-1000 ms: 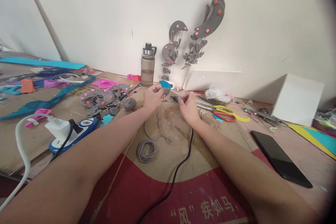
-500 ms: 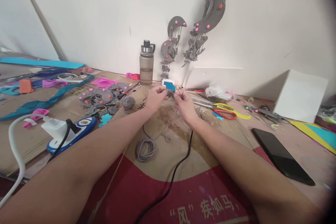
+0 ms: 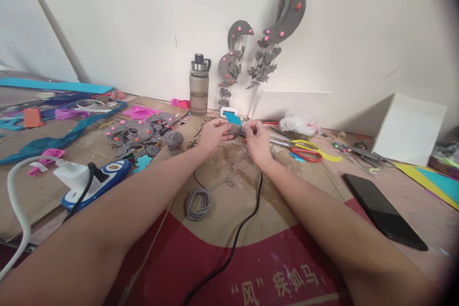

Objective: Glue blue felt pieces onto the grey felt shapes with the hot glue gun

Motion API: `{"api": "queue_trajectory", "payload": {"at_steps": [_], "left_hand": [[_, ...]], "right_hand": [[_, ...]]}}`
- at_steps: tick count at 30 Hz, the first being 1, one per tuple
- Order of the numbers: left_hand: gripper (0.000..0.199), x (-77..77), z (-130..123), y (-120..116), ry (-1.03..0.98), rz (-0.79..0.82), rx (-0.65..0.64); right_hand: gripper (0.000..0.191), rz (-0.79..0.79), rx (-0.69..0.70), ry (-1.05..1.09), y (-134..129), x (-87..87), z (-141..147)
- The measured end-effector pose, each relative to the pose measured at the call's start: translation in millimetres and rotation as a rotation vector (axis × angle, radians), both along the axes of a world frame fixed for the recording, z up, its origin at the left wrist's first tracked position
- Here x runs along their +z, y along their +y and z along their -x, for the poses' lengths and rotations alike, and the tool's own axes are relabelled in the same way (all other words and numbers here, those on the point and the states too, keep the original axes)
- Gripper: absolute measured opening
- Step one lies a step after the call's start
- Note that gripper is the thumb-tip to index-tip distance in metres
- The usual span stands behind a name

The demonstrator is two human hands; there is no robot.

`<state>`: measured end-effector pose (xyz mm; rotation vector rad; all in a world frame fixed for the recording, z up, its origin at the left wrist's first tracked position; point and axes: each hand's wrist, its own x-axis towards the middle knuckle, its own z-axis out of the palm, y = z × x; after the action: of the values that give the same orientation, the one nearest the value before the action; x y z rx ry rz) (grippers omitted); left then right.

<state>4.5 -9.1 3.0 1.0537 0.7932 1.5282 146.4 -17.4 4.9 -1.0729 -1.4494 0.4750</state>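
My left hand (image 3: 214, 135) pinches a small grey piece (image 3: 234, 130) at the middle of the table. Just right of that piece, my right hand (image 3: 257, 139) has thumb and forefinger pressed together; whatever they hold is too small to make out. Behind the grey piece a blue shape (image 3: 234, 118) and a white-framed object (image 3: 224, 111) show. Grey cord lies coiled (image 3: 198, 204) nearer to me, and a ball of grey yarn (image 3: 174, 140) rests left of my left hand.
A bottle (image 3: 199, 87) stands at the wall, near hanging grey moon shapes (image 3: 229, 68). Scissors (image 3: 304, 149) and a phone (image 3: 383, 211) lie right. Left are grey felt pieces (image 3: 131, 131) and a power strip (image 3: 98, 184). A black cable (image 3: 241, 234) crosses the front.
My hands have moved apart slightly, my right hand to the right. More of the grey piece in my left hand now shows. The view has shifted a little.
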Motion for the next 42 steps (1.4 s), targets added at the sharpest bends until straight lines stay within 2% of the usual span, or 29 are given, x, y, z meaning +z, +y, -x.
{"api": "queue_trajectory", "payload": {"at_steps": [18,33,42], "left_hand": [[0.024,3.1,-0.6,-3.7,-0.033,0.045,-0.061],[0.026,0.7,1.8,-0.3,-0.040,0.036,-0.139],[0.022,1.1,1.7,0.9,-0.057,0.053,-0.142]], "right_hand": [[0.020,0.029,0.025,0.024,6.7,-5.6,-3.6],[0.018,0.036,0.003,0.070,8.6,-6.8,-3.2],[0.019,0.052,-0.002,0.068,6.5,-4.8,-3.1]]}}
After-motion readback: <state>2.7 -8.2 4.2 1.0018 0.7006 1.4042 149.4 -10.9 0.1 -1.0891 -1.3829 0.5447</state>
